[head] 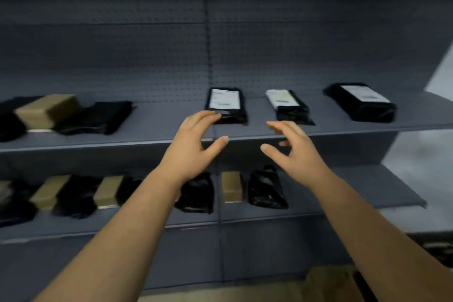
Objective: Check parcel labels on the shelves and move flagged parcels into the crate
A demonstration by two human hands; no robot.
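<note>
reaching, left hand point(191, 147) and right hand point(295, 152) spread, perhaps touching labelled parcel point(226, 102) on shelf point(157, 127)

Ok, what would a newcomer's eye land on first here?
The two bare hands in mid-frame: the left hand has fingertips at the near end of a white-labelled black parcel on the upper shelf, the right hand hangs open beside it. Further right lie a second parcel and a third parcel.
</note>
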